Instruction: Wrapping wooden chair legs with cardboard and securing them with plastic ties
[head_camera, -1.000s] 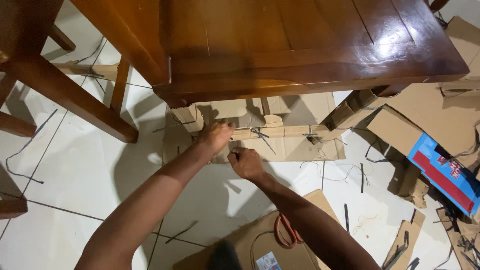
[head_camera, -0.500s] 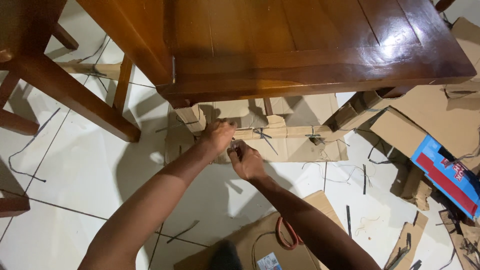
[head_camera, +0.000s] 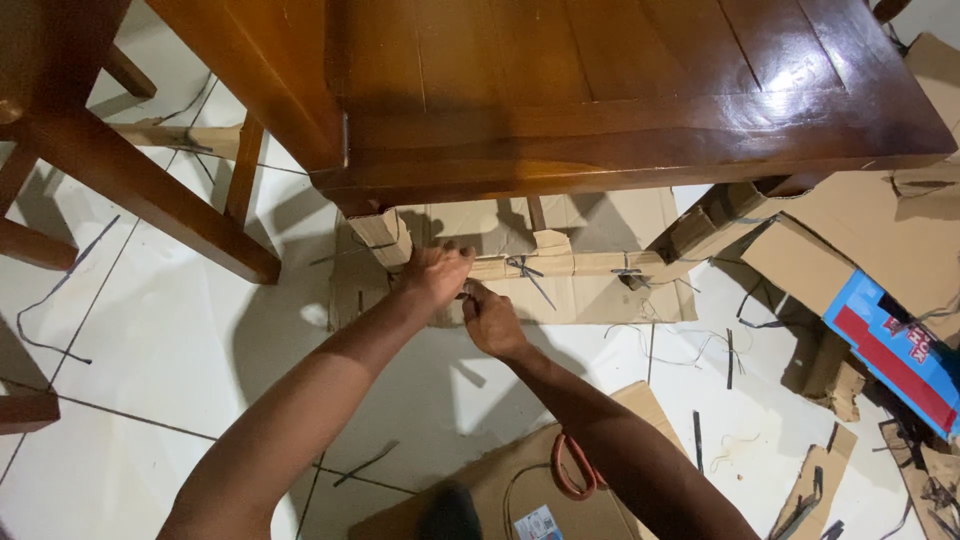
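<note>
Both hands meet at a cardboard-wrapped rail (head_camera: 560, 266) under a polished wooden table (head_camera: 600, 90). The left hand (head_camera: 435, 275) is curled closed over the wrap's near end, and the right hand (head_camera: 490, 318) pinches narrowly just beside it; what the fingertips hold is too small to tell. Two dark ties (head_camera: 522, 268) show farther along the rail. One pair of orange-handled scissors (head_camera: 570, 468) lies on flat cardboard (head_camera: 500, 490) near the right forearm, with one blue-and-red box (head_camera: 895, 352) well apart on the tiled floor (head_camera: 150, 350).

Open tiled floor (head_camera: 170, 340) left of the hands; overhead blocked by the wooden table edge (head_camera: 600, 180), rightward cluttered with cardboard pieces (head_camera: 850, 230) and loose straps (head_camera: 690, 350).
</note>
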